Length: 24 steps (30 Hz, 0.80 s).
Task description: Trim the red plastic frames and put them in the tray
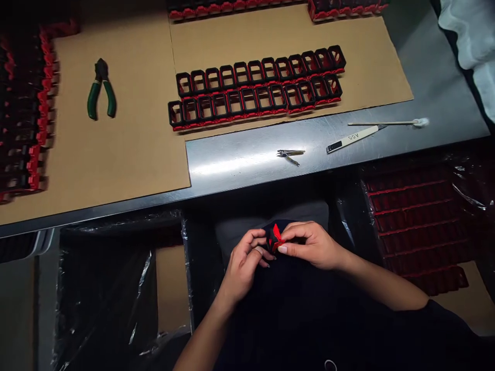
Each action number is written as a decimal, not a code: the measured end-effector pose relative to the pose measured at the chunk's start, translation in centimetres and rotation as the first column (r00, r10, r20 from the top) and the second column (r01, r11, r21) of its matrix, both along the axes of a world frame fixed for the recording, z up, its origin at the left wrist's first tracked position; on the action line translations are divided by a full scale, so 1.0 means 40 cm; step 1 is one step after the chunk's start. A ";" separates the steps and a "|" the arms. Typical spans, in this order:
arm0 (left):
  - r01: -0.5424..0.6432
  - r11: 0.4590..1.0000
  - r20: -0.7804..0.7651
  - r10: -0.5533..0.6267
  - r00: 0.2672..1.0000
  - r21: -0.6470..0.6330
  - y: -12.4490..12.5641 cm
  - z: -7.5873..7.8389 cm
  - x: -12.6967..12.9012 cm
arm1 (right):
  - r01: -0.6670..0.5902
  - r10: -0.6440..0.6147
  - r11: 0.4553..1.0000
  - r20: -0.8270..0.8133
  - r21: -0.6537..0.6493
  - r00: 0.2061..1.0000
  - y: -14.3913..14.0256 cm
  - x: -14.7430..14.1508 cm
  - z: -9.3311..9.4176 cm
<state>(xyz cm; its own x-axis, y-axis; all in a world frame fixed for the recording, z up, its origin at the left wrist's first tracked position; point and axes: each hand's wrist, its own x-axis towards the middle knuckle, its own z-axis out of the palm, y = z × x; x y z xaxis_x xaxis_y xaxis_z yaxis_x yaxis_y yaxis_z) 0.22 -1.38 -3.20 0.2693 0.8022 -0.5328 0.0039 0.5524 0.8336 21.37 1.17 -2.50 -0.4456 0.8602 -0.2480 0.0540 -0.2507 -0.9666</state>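
A small red and black plastic part (276, 238) is held between my two hands, above my lap and in front of the bench edge. My right hand (315, 245) pinches its red side between thumb and fingers. From the other side, the curled fingers of my left hand (244, 260) close around its dark side, partly hiding it. On the bench beyond stand two rows of black and red square-framed plastic parts (253, 103), lined up side by side.
Green-handled pliers (101, 90) lie on the cardboard sheet (127, 149). Small metal bits (291, 153), white tweezers (356, 138) and a cotton swab (386, 123) rest on the metal bench. More parts (40, 108) stand at left. Plastic-lined boxes flank my lap, the right one holding red parts (413, 221).
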 end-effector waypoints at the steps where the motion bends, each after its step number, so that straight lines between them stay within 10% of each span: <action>1: 0.030 0.999 0.016 -0.030 0.999 0.012 0.000 0.006 0.000 | -0.016 0.015 0.998 0.020 0.064 1.000 0.001 0.001 0.001; 14: 0.058 0.958 -0.216 0.004 0.976 0.279 0.001 0.038 0.024 | -0.118 0.024 0.828 0.174 0.549 0.984 0.004 -0.003 -0.003; 24: 0.149 0.765 -0.332 0.089 0.939 0.627 -0.020 0.015 0.022 | -0.009 -0.123 0.823 0.194 0.569 0.973 0.001 -0.008 -0.005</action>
